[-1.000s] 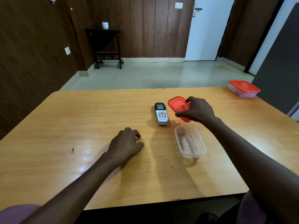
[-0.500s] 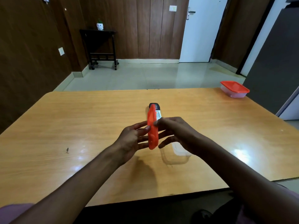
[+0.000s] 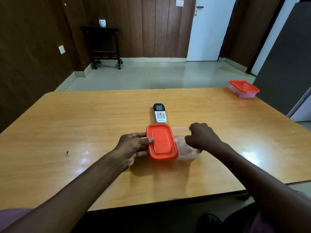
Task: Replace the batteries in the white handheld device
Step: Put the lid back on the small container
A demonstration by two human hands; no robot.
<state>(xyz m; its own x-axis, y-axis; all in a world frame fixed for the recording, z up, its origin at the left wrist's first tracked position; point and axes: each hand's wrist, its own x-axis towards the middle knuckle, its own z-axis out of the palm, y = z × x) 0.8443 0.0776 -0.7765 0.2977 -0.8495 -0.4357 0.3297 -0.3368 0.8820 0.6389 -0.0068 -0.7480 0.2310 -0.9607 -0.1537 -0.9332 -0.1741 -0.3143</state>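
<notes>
Since the frame half a second before, the flat orange rectangular plastic lid [image 3: 161, 141] has passed from upright between both hands to lying level in the left hand [image 3: 133, 147] alone, and the right hand [image 3: 201, 137] has gone to the clear rectangular plastic container [image 3: 184, 148]. The left grip is clamped on the lid's 9 o'clock edge, thumb on top and fingers beneath. The right hand's fingers curl down into the container; they hide what they touch, so whether that grip holds anything cannot be told. The white handheld remote with a black display end [image 3: 159, 113] lies face up on the light wooden counter [image 3: 84, 125], at 12 o'clock from the lid and close to its far rim, and at 11 o'clock from the right hand, touched by neither. Its lower label appears to read "VOLTAS", too small to be sure. The container's pinkish contents are blurred. At the counter's 2 o'clock corner stands a second clear container with an orange lid [image 3: 244, 89], well apart. Both forearms are cut off by the lower frame edge.
</notes>
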